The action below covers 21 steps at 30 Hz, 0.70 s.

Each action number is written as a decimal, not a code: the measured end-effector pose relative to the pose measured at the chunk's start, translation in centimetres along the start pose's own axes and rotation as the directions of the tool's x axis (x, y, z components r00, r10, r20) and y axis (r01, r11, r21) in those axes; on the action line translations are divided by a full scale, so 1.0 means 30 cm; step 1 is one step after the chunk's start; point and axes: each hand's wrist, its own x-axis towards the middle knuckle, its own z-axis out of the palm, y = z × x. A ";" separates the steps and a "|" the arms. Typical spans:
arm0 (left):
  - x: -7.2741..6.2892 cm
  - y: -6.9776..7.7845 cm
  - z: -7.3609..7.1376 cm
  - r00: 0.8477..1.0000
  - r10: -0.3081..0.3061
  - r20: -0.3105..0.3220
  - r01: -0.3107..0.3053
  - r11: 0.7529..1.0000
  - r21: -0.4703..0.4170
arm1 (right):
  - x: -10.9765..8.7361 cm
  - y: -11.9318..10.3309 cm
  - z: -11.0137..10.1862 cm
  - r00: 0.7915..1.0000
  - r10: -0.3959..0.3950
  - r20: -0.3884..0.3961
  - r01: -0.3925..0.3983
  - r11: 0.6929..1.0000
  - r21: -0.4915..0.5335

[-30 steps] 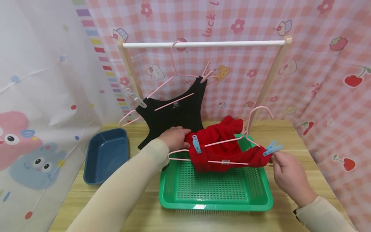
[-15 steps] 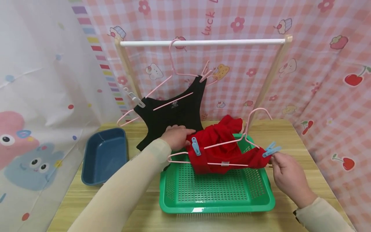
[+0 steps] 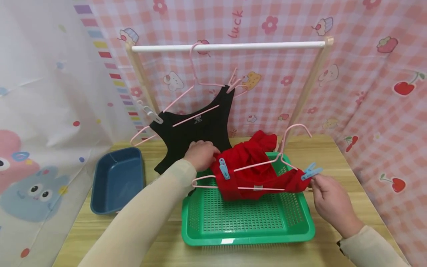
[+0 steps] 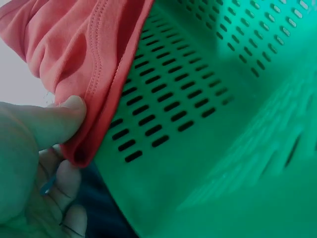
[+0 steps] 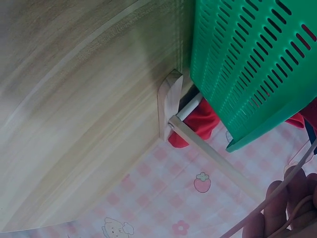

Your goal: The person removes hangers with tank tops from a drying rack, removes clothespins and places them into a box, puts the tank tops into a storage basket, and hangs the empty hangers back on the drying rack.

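Observation:
A red garment (image 3: 245, 155) is spread on a pink hanger (image 3: 261, 163) above the green basket (image 3: 247, 241), its back part bunched over the basket's far rim. One blue clothespin (image 3: 224, 168) grips its left strap, another blue clothespin (image 3: 311, 171) its right. My left hand (image 3: 201, 155) pinches the garment's edge between thumb and fingers, as the left wrist view shows. At the hanger's right end my right hand (image 3: 333, 202) grips the wire beside the clothespin; its fingers (image 5: 277, 208) are curled by the pink wire in the right wrist view.
A black tank top (image 3: 197, 129) hangs tilted on another pink hanger from the rack's white bar (image 3: 230, 46), with a white clothespin (image 3: 151, 114) and a pink clothespin (image 3: 233, 82). A blue tray (image 3: 118, 181) stands at left on the wooden table (image 3: 160, 244).
The head view has shifted slightly, so the scene sits a little further left. My left index finger has drawn in toward the red garment. My right hand holds its place on the hanger.

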 end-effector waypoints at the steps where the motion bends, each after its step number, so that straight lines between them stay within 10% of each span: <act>1: -0.001 0.001 -0.001 1.000 0.003 -0.006 -0.003 1.000 0.005 | 0.000 -0.001 -0.001 1.000 0.002 0.000 -0.002 1.000 0.001; 14: -0.024 -0.002 -0.020 0.995 0.020 -0.093 -0.033 0.990 -0.137 | 0.001 -0.004 -0.005 1.000 0.018 0.013 -0.018 1.000 0.005; 21: -0.058 -0.008 -0.048 0.996 0.023 -0.085 -0.060 0.885 -0.462 | -0.001 -0.006 -0.008 1.000 0.021 0.017 -0.021 1.000 0.009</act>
